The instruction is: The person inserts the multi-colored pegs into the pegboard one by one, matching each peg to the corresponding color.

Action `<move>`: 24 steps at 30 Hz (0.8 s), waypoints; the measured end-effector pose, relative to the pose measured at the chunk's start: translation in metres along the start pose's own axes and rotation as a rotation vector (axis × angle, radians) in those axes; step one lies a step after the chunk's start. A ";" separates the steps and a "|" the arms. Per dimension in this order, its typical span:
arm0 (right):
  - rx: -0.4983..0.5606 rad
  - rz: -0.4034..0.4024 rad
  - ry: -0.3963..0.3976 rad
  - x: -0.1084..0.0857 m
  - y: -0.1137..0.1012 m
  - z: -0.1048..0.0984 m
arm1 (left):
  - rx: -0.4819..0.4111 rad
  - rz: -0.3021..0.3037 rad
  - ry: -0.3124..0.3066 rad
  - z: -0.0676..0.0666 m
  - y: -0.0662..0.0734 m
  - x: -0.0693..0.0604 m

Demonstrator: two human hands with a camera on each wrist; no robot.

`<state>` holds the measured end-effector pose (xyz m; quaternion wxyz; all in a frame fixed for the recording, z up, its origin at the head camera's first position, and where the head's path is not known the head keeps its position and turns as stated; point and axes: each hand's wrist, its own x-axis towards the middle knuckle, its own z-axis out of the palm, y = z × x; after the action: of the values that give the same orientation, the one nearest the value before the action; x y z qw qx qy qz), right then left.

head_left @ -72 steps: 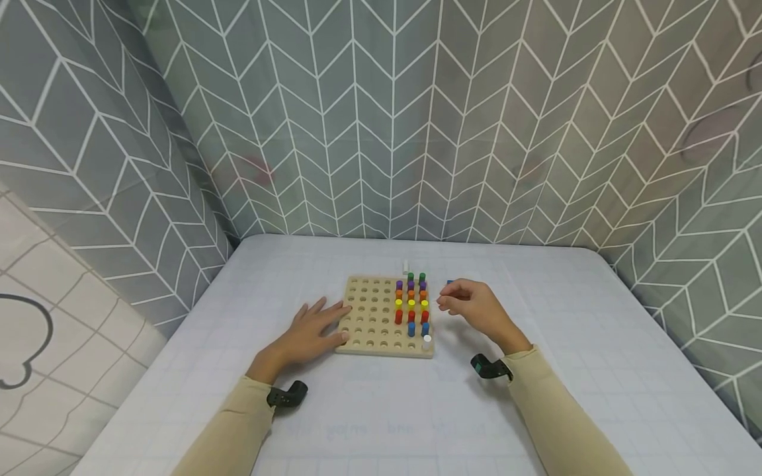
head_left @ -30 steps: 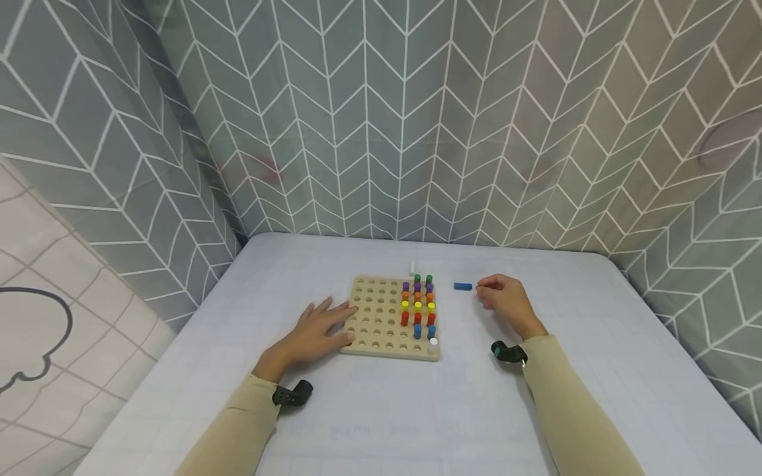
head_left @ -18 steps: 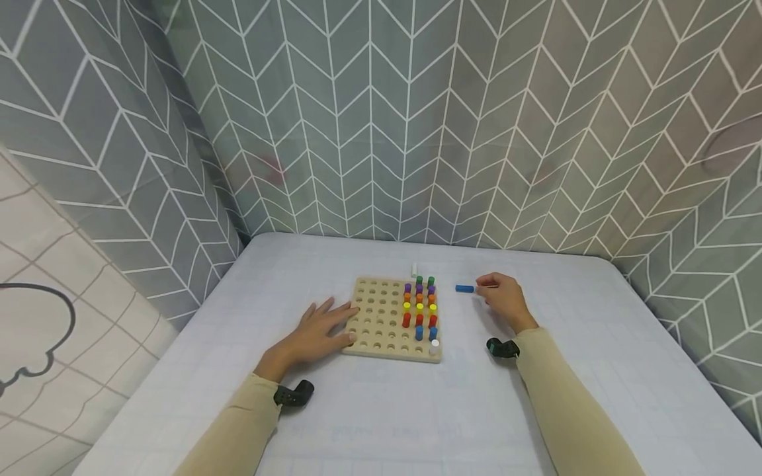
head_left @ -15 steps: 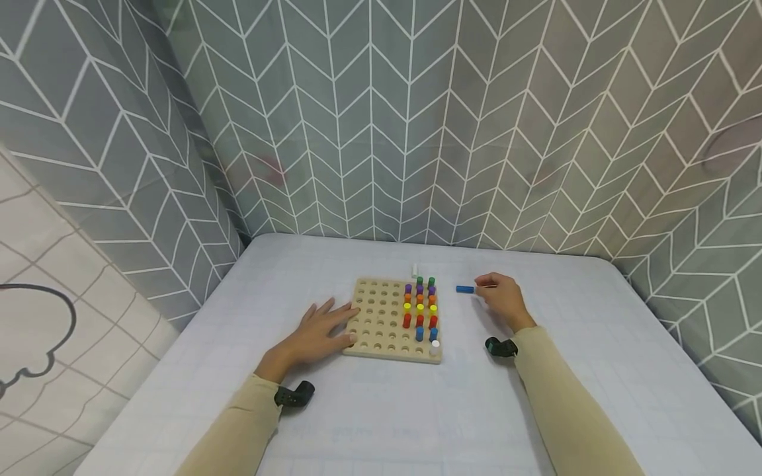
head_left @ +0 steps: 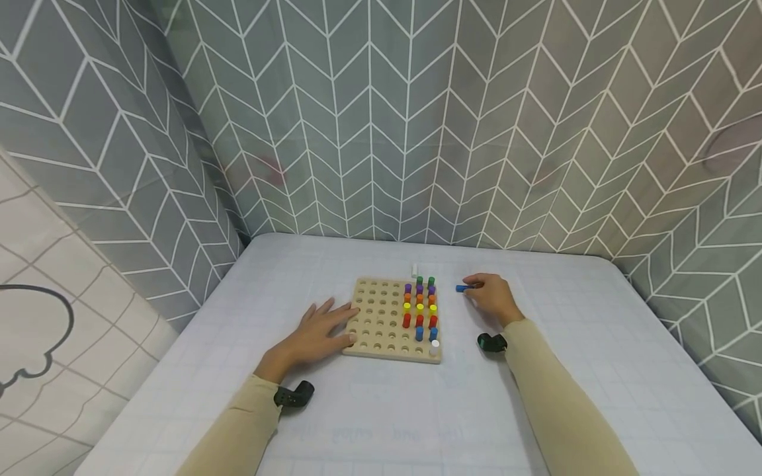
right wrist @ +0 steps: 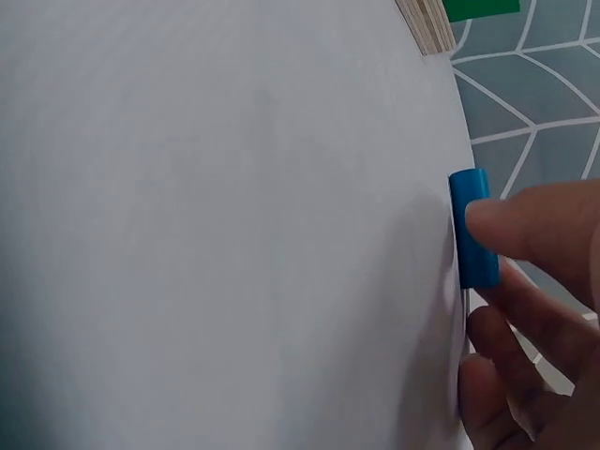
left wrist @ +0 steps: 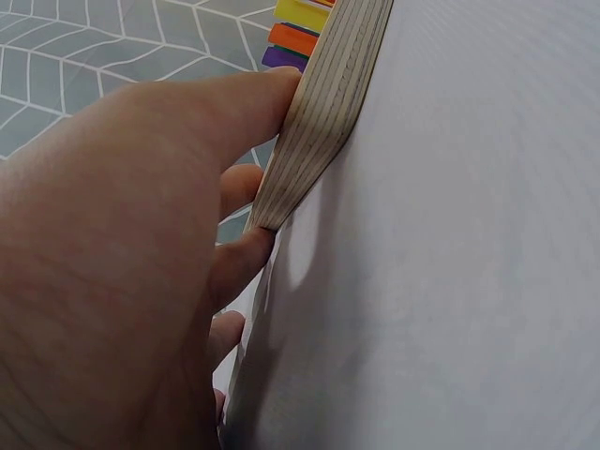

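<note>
A wooden pegboard (head_left: 383,352) lies mid-table, with coloured pegs standing in its right columns. My left hand (head_left: 312,337) rests at the board's left edge, fingers spread. In the left wrist view, the thumb and fingertips touch the board's layered side (left wrist: 319,122). To the right of the board, my right hand (head_left: 493,297) pinches a blue peg (right wrist: 478,267) that lies on its side at the table surface. The thumb presses the peg's near face while a finger is partly hidden behind it. In the head view the peg's left end (head_left: 461,288) sticks out past the fingertips.
A white peg (head_left: 415,270) lies behind the board. Another white peg (head_left: 435,345) stands in the front right corner hole. Blue pegs (head_left: 419,334) stand in the row behind it. A patterned curtain (head_left: 381,132) hangs beyond the table's back edge.
My right hand moves from the board's right side out to the right, then back left onto the blue peg, which it now pinches. The left hand stays at the board's edge.
</note>
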<state>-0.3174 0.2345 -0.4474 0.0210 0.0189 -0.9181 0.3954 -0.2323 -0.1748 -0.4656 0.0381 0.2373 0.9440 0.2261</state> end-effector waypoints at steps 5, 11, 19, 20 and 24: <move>-0.049 0.021 -0.023 0.003 -0.005 0.001 | -0.003 0.007 0.009 -0.001 0.002 0.000; -0.164 0.033 -0.027 0.001 -0.009 0.002 | 0.000 -0.011 0.003 -0.002 0.003 -0.001; -0.077 0.002 0.030 -0.015 -0.008 0.002 | -0.002 -0.022 -0.007 -0.003 0.005 -0.001; -0.036 0.004 0.040 -0.018 -0.008 0.001 | -0.001 -0.022 -0.005 -0.003 0.005 -0.001; 0.169 0.055 0.047 -0.026 -0.006 -0.001 | 0.000 -0.024 -0.006 -0.002 0.004 -0.001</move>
<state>-0.2914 0.2317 -0.4432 0.0302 -0.0138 -0.8809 0.4721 -0.2299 -0.1727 -0.4615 0.0436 0.2267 0.9466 0.2252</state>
